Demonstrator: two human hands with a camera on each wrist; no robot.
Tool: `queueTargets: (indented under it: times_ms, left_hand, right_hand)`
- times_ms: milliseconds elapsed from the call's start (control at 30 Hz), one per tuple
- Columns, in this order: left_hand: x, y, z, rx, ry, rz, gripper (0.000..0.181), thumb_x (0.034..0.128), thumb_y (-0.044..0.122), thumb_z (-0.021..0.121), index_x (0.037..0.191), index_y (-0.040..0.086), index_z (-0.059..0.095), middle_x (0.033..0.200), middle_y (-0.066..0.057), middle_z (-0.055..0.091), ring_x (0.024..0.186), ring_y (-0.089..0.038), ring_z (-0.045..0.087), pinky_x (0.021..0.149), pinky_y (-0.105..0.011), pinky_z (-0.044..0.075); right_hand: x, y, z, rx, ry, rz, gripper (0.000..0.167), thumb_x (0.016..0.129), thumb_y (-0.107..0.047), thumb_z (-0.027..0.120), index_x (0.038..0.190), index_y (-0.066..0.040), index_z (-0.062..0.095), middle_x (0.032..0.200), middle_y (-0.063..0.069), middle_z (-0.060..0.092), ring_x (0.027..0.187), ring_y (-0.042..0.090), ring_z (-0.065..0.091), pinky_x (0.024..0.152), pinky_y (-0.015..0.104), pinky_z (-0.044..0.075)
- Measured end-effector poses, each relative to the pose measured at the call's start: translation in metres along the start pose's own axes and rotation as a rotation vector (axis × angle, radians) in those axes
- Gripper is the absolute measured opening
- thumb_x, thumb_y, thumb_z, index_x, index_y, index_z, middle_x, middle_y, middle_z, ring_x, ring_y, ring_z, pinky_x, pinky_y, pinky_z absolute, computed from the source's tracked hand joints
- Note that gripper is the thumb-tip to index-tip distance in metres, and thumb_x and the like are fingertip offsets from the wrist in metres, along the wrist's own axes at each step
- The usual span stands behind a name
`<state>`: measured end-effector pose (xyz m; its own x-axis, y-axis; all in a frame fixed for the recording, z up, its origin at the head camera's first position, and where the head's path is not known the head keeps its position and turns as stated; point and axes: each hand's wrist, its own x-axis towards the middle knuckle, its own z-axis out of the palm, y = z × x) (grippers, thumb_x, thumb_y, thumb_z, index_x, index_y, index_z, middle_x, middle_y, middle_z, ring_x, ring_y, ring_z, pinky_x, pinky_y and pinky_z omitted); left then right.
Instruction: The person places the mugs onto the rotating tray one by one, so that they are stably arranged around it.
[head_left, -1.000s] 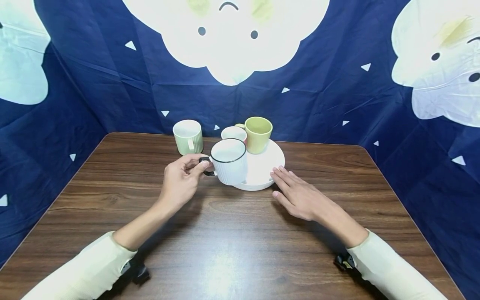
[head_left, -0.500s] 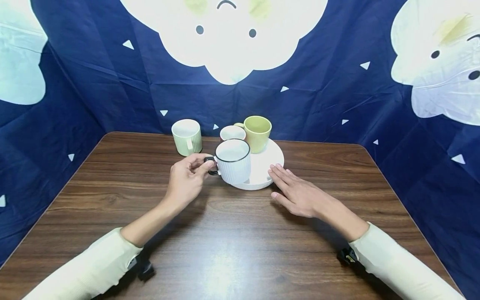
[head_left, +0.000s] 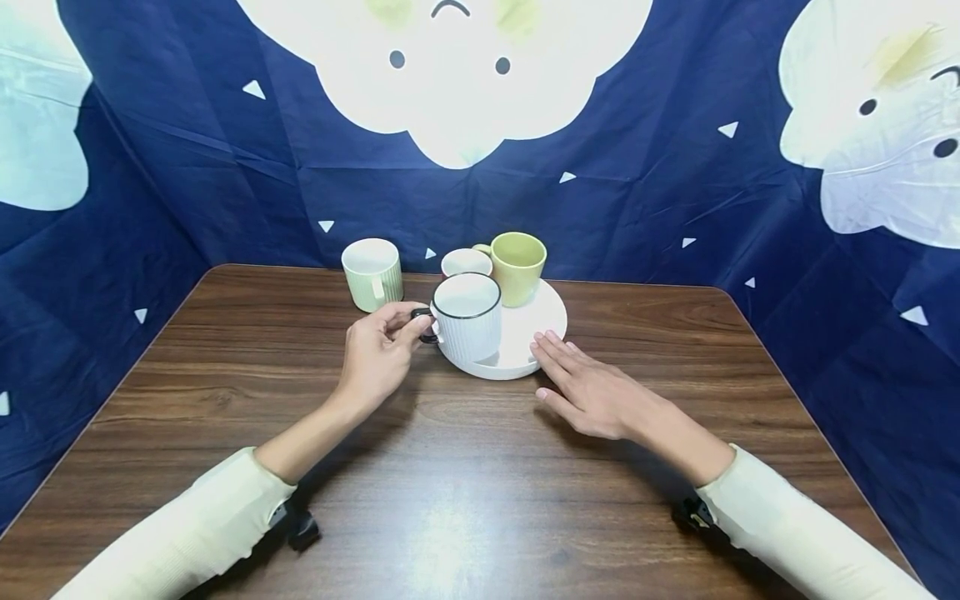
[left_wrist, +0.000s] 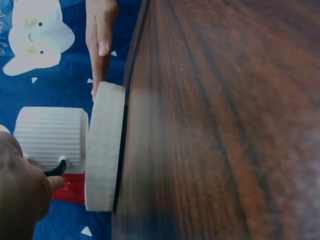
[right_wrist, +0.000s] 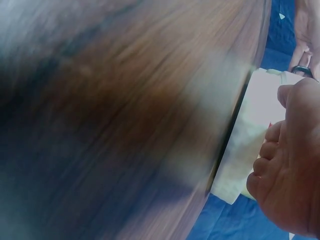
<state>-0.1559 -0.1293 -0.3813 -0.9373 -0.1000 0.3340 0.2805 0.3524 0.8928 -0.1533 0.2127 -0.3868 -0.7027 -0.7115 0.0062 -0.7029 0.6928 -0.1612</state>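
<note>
In the head view my left hand (head_left: 378, 354) pinches the black handle (head_left: 424, 323) of a white ribbed mug (head_left: 468, 325) with a dark rim. The mug is upright over the left part of a white round plate (head_left: 536, 329); whether its base touches the plate is hidden. My right hand (head_left: 600, 392) has its fingers straight and touches the plate's front right rim. Behind the white mug are a red mug (left_wrist: 72, 192), pale inside, and a yellow-green mug (head_left: 519, 271), which stands at the back of the plate.
A pale green ribbed mug (head_left: 372, 275) stands on the wooden table (head_left: 480, 467), left of the plate and behind my left hand. The table's far edge runs close behind the mugs. A blue cloth (head_left: 247, 200) with cloud prints hangs around the table.
My left hand has carried the white mug a little to the right, farther over the plate. My right hand stays at the rim, its fingertips shifted slightly left.
</note>
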Motion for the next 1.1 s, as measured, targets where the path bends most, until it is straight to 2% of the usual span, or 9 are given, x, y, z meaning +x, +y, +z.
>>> queueTargets:
  times_ms: [167, 367, 500, 600, 833, 1100]
  left_hand:
    - [0.004, -0.001, 0.002, 0.008, 0.006, 0.019, 0.021, 0.1082, 0.017, 0.079, 0.123, 0.003, 0.083, 0.111, -0.020, 0.087, 0.089, -0.017, 0.080, 0.074, -0.009, 0.059]
    - [0.006, -0.001, 0.006, 0.013, 0.010, 0.026, 0.020, 0.1081, 0.015, 0.079, 0.124, 0.002, 0.083, 0.112, -0.019, 0.087, 0.096, -0.034, 0.082, 0.073, -0.009, 0.058]
    - [0.008, -0.002, 0.010, 0.001, 0.010, 0.020, 0.021, 0.1078, 0.015, 0.079, 0.124, 0.003, 0.083, 0.114, -0.019, 0.087, 0.098, -0.037, 0.082, 0.073, -0.009, 0.059]
    - [0.008, -0.004, 0.012, -0.014, 0.005, 0.014, 0.020, 0.1076, 0.014, 0.079, 0.123, 0.003, 0.083, 0.113, -0.018, 0.087, 0.099, -0.035, 0.082, 0.074, -0.009, 0.060]
    - [0.010, -0.008, 0.015, 0.046, 0.008, 0.012, 0.019, 0.1071, 0.017, 0.080, 0.122, 0.007, 0.085, 0.115, -0.013, 0.088, 0.100, -0.016, 0.076, 0.077, -0.010, 0.053]
    - [0.011, -0.014, 0.016, 0.074, 0.002, 0.005, 0.018, 0.1058, 0.018, 0.081, 0.120, 0.008, 0.085, 0.117, -0.013, 0.088, 0.093, -0.015, 0.072, 0.072, -0.015, 0.051]
  right_hand:
    - [0.001, -0.004, 0.000, 0.009, -0.002, 0.006, 0.073, 0.122, -0.041, 0.046, 0.177, 0.002, 0.027, 0.187, 0.024, 0.023, 0.177, 0.038, 0.021, 0.143, 0.058, 0.028]
    - [0.001, -0.007, -0.001, 0.017, -0.019, 0.017, 0.074, 0.122, -0.043, 0.044, 0.178, 0.001, 0.025, 0.188, 0.022, 0.020, 0.177, 0.037, 0.019, 0.143, 0.058, 0.027]
    - [0.001, -0.008, 0.000, 0.015, -0.009, 0.012, 0.073, 0.122, -0.043, 0.044, 0.177, 0.002, 0.026, 0.187, 0.023, 0.022, 0.177, 0.038, 0.020, 0.143, 0.059, 0.028]
    - [0.001, -0.009, 0.001, 0.015, -0.010, 0.015, 0.074, 0.122, -0.043, 0.044, 0.178, 0.001, 0.026, 0.188, 0.023, 0.021, 0.177, 0.038, 0.020, 0.143, 0.058, 0.028]
    - [0.001, -0.011, 0.000, 0.024, -0.014, 0.024, 0.073, 0.122, -0.043, 0.045, 0.178, 0.001, 0.026, 0.188, 0.021, 0.020, 0.177, 0.037, 0.019, 0.143, 0.057, 0.027]
    - [0.001, -0.015, 0.001, 0.011, -0.005, 0.013, 0.072, 0.122, -0.041, 0.043, 0.176, 0.005, 0.028, 0.186, 0.025, 0.024, 0.176, 0.040, 0.022, 0.142, 0.059, 0.029]
